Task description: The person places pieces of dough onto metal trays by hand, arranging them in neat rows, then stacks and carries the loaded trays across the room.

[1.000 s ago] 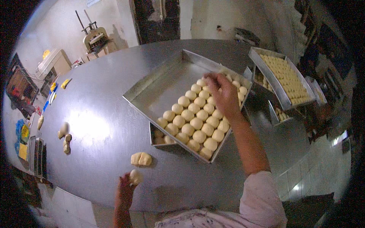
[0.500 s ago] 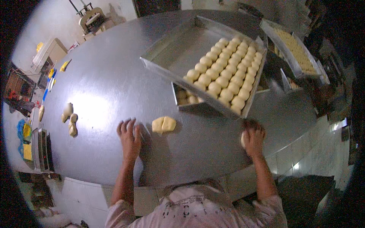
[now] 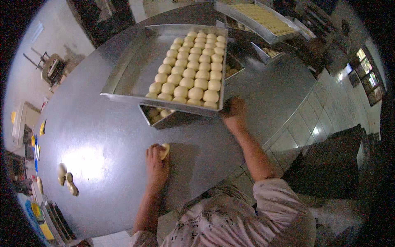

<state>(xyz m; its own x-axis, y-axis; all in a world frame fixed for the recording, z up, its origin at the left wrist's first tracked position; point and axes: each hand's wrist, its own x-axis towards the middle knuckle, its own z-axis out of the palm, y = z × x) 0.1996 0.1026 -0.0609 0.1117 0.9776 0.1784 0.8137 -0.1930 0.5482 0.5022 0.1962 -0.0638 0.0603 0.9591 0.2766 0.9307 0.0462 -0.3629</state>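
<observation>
My left hand rests on the steel table, its fingers curled over a pale dough piece whose edge shows on the right. Up at the front right corner of a large metal tray is my right hand. Its fingers are dark and smeared, so I cannot tell whether they hold anything or touch the tray. Rows of round dough balls fill the right part of this tray; its left part shows bare metal. It sits crosswise on a lower tray that also holds dough balls.
Several small dough lumps lie on the table at the left. Another filled tray stands at the far right. Beyond the table's right edge is a tiled floor with a dark ridged stack.
My left hand has closed on the dough piece it stood open beside. My right hand, which had a dough ball at it, has moved forward to the tray's corner. The view has turned right.
</observation>
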